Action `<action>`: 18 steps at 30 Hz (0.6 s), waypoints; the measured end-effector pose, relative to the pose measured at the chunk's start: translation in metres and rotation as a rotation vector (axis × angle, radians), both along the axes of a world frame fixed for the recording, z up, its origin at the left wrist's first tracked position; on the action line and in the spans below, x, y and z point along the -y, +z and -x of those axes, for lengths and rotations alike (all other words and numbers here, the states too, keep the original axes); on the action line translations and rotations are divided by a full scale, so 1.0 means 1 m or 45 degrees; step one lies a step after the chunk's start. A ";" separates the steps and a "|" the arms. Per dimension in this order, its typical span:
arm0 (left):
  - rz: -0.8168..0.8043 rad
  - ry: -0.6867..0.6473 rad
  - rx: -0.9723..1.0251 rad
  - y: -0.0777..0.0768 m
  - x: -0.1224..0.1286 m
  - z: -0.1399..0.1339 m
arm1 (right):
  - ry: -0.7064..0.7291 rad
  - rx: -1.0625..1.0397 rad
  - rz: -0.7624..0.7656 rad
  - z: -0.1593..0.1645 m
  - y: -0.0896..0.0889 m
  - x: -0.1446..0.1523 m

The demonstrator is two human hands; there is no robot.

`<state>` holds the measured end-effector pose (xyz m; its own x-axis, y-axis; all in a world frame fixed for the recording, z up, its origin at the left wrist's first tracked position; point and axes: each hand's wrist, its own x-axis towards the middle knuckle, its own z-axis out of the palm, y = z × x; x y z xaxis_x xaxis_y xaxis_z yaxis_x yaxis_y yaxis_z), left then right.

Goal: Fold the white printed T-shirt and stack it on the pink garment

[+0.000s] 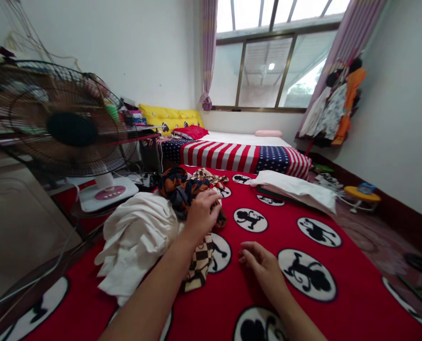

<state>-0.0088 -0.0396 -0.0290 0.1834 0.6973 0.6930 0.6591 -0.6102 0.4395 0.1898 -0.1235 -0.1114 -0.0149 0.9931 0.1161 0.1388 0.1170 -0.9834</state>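
My left hand (204,210) is over a crumpled heap of dark navy and brown patterned cloth (177,189). Its fingers are loosely bent and spread a little, with no cloth visibly gripped. My right hand (260,263) hovers by the red bedspread (232,289), fingers loosely curved and apart from the thumb, holding nothing. A bunched white cloth (136,237) lies left of my left forearm. Beneath that forearm a brown-and-cream checked cloth (199,267) sticks out. Another piece of checked fabric (211,176) sits behind the dark heap.
A folded white item (296,187) lies at the bedspread's far right. On the left stands a fan (72,128) with a white base. Behind is a second bed with a striped and starred cover (221,154). Clothes (338,104) hang at the right, above a small yellow stool (362,193).
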 end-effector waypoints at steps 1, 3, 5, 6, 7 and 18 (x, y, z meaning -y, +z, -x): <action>-0.058 0.169 -0.039 0.007 -0.001 0.009 | 0.009 0.008 -0.008 0.000 0.000 0.001; -0.043 0.471 -0.150 0.012 -0.005 0.027 | 0.012 0.012 -0.015 0.000 -0.001 0.001; 0.102 0.687 -0.277 0.010 -0.009 0.043 | 0.019 0.005 -0.018 0.000 -0.001 0.002; 0.189 0.755 -0.337 0.008 -0.011 0.048 | 0.026 -0.001 -0.022 0.000 -0.001 0.002; 0.268 0.795 -0.392 0.006 -0.012 0.052 | 0.034 -0.007 -0.025 0.000 -0.001 0.002; 0.306 -0.171 0.356 0.026 0.038 -0.022 | 0.038 -0.542 -0.111 0.009 0.001 0.001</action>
<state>0.0129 -0.0773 -0.0034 0.1112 0.8284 0.5490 0.4152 -0.5406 0.7317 0.1804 -0.1243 -0.1104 0.0236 0.9791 0.2018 -0.2814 0.2002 -0.9385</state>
